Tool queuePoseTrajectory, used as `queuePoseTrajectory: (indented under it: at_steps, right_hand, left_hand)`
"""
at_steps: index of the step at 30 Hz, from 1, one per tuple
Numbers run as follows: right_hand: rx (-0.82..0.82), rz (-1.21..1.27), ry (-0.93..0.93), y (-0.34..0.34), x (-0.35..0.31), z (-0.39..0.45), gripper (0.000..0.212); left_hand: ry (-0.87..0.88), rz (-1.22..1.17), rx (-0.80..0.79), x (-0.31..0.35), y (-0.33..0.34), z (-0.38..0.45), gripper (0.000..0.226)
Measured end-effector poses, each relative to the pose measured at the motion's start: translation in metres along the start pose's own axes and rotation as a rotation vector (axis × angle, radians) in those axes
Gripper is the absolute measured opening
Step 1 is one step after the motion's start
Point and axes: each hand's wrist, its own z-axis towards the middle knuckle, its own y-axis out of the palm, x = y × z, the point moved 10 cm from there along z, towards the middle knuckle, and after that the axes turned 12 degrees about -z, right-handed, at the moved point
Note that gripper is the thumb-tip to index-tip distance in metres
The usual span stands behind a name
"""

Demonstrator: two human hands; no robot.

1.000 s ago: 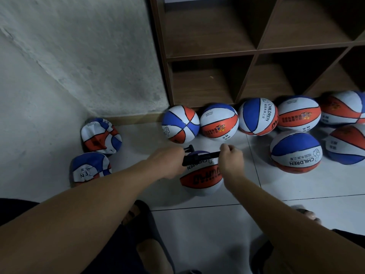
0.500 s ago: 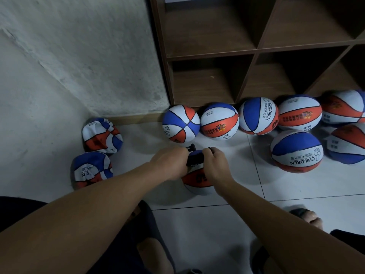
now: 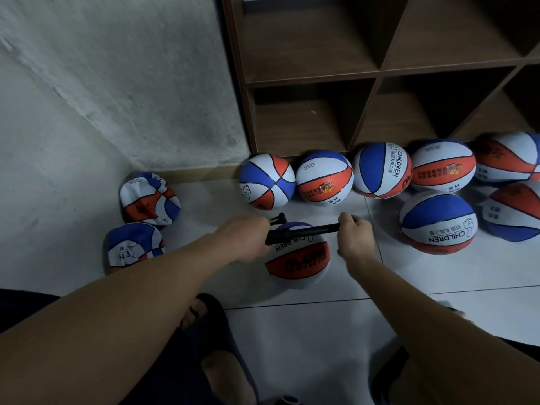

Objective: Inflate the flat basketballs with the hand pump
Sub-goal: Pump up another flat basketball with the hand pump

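A: What is seen beyond the grip, taken from the largest thing down?

B: A brown shelf unit (image 3: 380,74) is stood on the far side of the grip, against a rough white wall (image 3: 117,83). A white tiled floor (image 3: 306,331) is spread beneath everything. A row of inflated basketballs (image 3: 324,181) is laid along the foot of the shelf, past the gripped pump, with more off to the right. Two crumpled flat basketballs (image 3: 149,198) are left by the wall, well to the left of the grip.

A: And what is being gripped?

B: A black hand pump (image 3: 304,231) is held nearly level between both hands. Its barrel end is clenched in the left hand (image 3: 244,239); its handle end is grasped by the curled fingers of the right hand (image 3: 355,238), and the rod is shown drawn out between them.

A: Where is the ball being worked on?

B: A red, white and blue basketball (image 3: 298,261) is rested on the floor directly beneath the pump, between the two hands and just beside the left one. The needle joint is hidden, so its seating cannot be told.
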Motion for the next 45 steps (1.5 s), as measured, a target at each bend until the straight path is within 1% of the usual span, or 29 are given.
queuePoseTrajectory:
  at_steps: [2, 6, 11, 15, 18, 22, 25, 28, 30, 32, 34, 35, 41, 43, 45]
  right_hand:
    - [0.003, -0.028, -0.026, 0.012, -0.004, -0.011, 0.027]
    - [-0.034, -0.067, -0.138, 0.037, -0.020, -0.033, 0.030]
    - [-0.086, -0.136, -0.246, 0.063, -0.026, -0.057, 0.033]
    - [-0.162, -0.151, -0.247, 0.070, -0.022, -0.055, 0.029]
    - [-0.135, -0.156, -0.280, 0.063, -0.028, -0.050, 0.029]
    - [-0.162, -0.188, -0.268, 0.054, -0.029, -0.042, 0.030]
    - [-0.107, -0.147, -0.199, 0.028, -0.024, -0.024, 0.032]
    - [-0.067, -0.082, -0.106, 0.000, -0.010, 0.001, 0.038]
    - [-0.086, -0.057, -0.081, -0.005, -0.004, 0.008, 0.035]
    - [-0.042, -0.040, -0.054, -0.007, -0.005, 0.003, 0.032]
    - [0.009, -0.058, -0.073, -0.003, -0.010, -0.008, 0.033]
    - [0.007, -0.079, -0.093, 0.004, -0.015, -0.015, 0.033]
    - [-0.072, -0.087, -0.166, 0.050, -0.031, -0.046, 0.028]
    - [-0.077, -0.111, -0.209, 0.056, -0.035, -0.055, 0.026]
    - [-0.089, -0.128, -0.238, 0.058, -0.039, -0.061, 0.029]
  left_hand:
    - [0.004, 0.005, -0.005, 0.003, 0.001, -0.001, 0.020]
    - [0.019, 0.004, 0.019, 0.015, 0.004, -0.002, 0.030]
    - [0.025, 0.032, -0.007, 0.022, 0.009, -0.005, 0.022]
    - [0.042, 0.046, -0.001, 0.024, 0.007, -0.009, 0.025]
    - [0.051, 0.034, 0.026, 0.026, 0.004, -0.008, 0.026]
    - [0.070, 0.037, 0.045, 0.024, -0.001, -0.008, 0.023]
    - [0.050, 0.026, 0.049, 0.012, -0.005, -0.006, 0.024]
    - [0.036, 0.007, 0.036, -0.002, -0.008, -0.004, 0.024]
    - [0.037, 0.006, 0.020, -0.003, -0.006, -0.003, 0.029]
    - [0.029, 0.027, 0.015, -0.001, -0.003, -0.001, 0.026]
    - [0.030, 0.038, 0.008, 0.003, 0.000, -0.001, 0.020]
    - [0.034, 0.039, 0.007, 0.004, 0.001, -0.001, 0.018]
    - [0.025, 0.059, 0.057, 0.011, 0.003, 0.000, 0.017]
    - [0.039, 0.087, 0.065, 0.016, 0.004, 0.001, 0.018]
    - [0.050, 0.102, 0.066, 0.019, 0.005, 0.002, 0.020]
